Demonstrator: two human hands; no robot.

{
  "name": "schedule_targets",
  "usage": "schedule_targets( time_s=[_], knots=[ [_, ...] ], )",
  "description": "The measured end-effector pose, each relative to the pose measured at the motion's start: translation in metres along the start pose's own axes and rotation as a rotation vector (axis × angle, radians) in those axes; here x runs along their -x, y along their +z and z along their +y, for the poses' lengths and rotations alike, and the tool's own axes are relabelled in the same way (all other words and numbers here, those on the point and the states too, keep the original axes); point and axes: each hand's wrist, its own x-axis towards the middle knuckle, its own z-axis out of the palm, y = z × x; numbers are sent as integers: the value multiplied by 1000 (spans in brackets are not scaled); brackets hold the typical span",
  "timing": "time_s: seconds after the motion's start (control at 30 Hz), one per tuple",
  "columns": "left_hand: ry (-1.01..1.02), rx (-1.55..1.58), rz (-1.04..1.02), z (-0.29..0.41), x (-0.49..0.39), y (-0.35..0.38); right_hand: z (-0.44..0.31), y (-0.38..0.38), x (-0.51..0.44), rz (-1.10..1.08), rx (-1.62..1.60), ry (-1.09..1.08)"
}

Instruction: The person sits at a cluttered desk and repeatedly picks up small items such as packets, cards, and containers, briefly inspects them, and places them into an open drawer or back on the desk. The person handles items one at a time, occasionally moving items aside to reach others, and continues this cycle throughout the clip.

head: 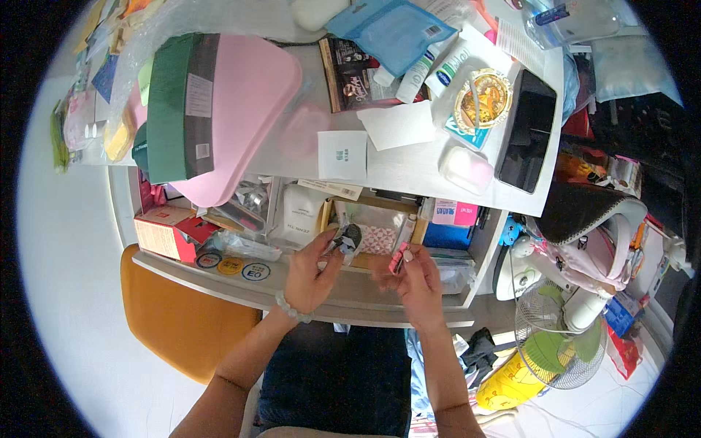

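Note:
An open desk drawer (350,295) lies before me. My left hand (311,274), with a beaded bracelet at the wrist, holds a small dark item with clear plastic (346,240) over the drawer's middle; what it is I cannot tell. My right hand (417,282) pinches a small pink tube-like item (400,257), its fingers partly blurred. Beneath both hands sits a wooden tray (419,232) holding a pink-and-white patterned piece (377,240) and a slim pale tube (408,225). To its left is a white package (300,212), and to its right a blue item (446,235).
On the desktop stand a pink board (263,98), a green box (170,109), a white card box (342,155) and a black phone-like device (528,131). A red-and-white box (175,235) fills the drawer's left end. An orange chair (164,317) and a wire-caged fan (558,334) flank me.

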Motion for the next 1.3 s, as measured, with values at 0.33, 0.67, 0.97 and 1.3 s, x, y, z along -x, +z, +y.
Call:
schedule_targets(
  time_s=[0.33,0.67,0.97,1.3],
  knots=[
    [158,91,-131,14,-2,19,6,-4,12,-55,489,-521],
    [-111,579,-218,38,5,22,-3,-11,9,-11,819,-839],
    [15,170,-276,13,-3,30,6,-40,6,-74,384,-81],
    [491,-798,59,-20,-43,89,-10,-67,4,255,122,-332]
  ],
)
